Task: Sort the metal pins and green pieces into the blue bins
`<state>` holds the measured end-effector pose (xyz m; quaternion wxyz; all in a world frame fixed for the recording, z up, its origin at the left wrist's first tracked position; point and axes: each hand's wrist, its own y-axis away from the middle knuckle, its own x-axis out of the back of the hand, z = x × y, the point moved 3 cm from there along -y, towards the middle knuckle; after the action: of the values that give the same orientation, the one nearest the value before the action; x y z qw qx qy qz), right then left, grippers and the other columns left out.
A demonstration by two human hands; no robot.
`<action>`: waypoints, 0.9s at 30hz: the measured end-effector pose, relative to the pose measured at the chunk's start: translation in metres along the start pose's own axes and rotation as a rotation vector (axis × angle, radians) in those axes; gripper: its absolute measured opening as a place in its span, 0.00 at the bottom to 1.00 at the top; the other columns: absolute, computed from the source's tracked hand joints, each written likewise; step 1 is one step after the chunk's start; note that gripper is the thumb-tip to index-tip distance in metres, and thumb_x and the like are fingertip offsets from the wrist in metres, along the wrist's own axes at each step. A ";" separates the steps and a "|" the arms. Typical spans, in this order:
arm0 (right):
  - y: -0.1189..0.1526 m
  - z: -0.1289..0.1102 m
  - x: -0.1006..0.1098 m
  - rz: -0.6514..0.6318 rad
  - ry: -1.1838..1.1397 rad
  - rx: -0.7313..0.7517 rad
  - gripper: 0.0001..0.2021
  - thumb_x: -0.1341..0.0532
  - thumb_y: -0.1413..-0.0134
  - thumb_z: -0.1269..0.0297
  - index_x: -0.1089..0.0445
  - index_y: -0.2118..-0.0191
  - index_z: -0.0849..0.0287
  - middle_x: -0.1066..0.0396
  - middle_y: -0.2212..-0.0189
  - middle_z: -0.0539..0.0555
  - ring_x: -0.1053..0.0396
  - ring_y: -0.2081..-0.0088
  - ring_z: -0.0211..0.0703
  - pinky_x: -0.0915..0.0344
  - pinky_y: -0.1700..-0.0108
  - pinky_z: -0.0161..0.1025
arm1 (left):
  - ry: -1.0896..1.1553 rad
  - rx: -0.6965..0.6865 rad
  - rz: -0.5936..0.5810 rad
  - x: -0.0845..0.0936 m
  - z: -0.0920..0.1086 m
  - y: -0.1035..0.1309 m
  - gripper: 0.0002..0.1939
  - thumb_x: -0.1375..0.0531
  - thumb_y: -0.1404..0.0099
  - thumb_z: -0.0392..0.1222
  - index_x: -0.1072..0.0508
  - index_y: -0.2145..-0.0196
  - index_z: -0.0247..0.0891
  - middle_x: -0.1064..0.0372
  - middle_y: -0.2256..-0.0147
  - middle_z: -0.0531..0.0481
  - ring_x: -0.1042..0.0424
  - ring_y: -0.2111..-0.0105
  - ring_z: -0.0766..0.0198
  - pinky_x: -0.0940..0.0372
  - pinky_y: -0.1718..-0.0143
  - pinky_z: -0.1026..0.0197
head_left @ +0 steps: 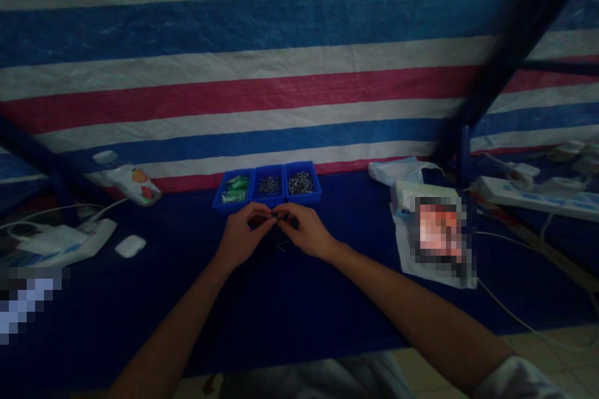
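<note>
Over the dark blue table, my left hand (238, 238) and my right hand (309, 232) meet fingertip to fingertip. Both are closed in a pinch around something tiny and dark, too small to make out. Just beyond them stand three blue bins side by side. The left bin (216, 201) holds small green and clear packets (237, 186). Small grey metal pieces (269, 185) fill the middle one, and shiny metal pieces that look like screws (301, 182) lie in the right one. A thin, small piece (281, 245) rests on the table below my fingers.
At the left are a bottle (135, 184), a white case (130, 246) and a power strip (96, 243) with cables. Tissue packaging (405, 190) and a blurred-out item lie at the right, near another power strip (538, 196). A striped sheet (299, 87) hangs behind.
</note>
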<state>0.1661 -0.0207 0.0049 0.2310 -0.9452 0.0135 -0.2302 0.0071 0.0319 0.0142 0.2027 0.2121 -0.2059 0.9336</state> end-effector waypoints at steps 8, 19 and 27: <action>-0.009 0.011 0.005 0.130 -0.454 -0.329 0.09 0.37 0.48 0.66 0.25 0.60 0.57 0.24 0.66 0.51 0.32 0.73 0.35 0.37 0.68 0.36 | -0.138 -0.018 0.077 0.011 0.005 -0.001 0.11 0.41 0.36 0.48 0.27 0.65 0.38 0.26 0.69 0.51 0.28 0.68 0.62 0.35 0.65 0.60; -0.006 0.023 0.003 0.026 -0.573 -0.591 0.18 0.38 0.45 0.53 0.38 0.78 0.59 0.43 0.85 0.43 0.47 0.84 0.29 0.51 0.80 0.33 | -0.143 -0.019 0.067 0.018 0.007 -0.001 0.10 0.42 0.36 0.47 0.27 0.66 0.38 0.27 0.70 0.51 0.28 0.69 0.63 0.34 0.66 0.61; -0.015 0.020 -0.004 0.004 -0.737 -0.620 0.15 0.44 0.39 0.51 0.33 0.54 0.55 0.28 0.67 0.51 0.32 0.77 0.33 0.44 0.77 0.32 | -0.182 -0.023 -0.048 0.011 0.008 0.000 0.10 0.43 0.34 0.47 0.26 0.63 0.39 0.25 0.67 0.51 0.27 0.67 0.62 0.34 0.64 0.60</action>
<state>0.1704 0.0019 -0.0061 -0.0718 -0.9882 0.0003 0.1353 0.0006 0.0314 0.0259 0.2079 0.2985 -0.2291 0.9029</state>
